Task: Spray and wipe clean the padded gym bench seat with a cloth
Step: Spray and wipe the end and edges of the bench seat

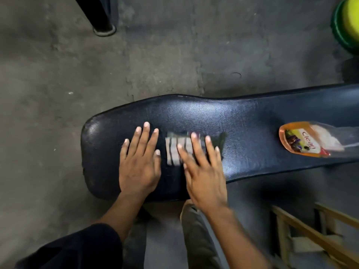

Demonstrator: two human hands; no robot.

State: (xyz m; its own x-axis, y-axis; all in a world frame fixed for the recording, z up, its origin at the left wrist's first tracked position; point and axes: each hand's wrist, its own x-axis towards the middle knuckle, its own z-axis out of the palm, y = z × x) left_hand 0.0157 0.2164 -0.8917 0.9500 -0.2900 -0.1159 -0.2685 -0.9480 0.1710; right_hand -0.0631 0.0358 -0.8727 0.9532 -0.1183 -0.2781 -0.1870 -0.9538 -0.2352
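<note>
A black padded bench seat (223, 117) runs from the left-centre to the right edge. A folded dark cloth with pale stripes (173, 150) lies on the seat's middle. My right hand (204, 171) presses flat on the cloth, fingers spread, and looks blurred. Just left of the cloth, my left hand (139, 162) rests flat on the bare padding with fingers apart, holding nothing. An orange bottle labelled "Clean" (303, 141) lies on its side on the seat to the right, apart from both hands.
Grey concrete floor (77, 74) surrounds the bench. A black metal leg (101, 20) stands at the top left. A green and yellow round object (347, 24) sits at the top right. A wooden frame (310, 235) is at the lower right, by my trouser leg (196, 239).
</note>
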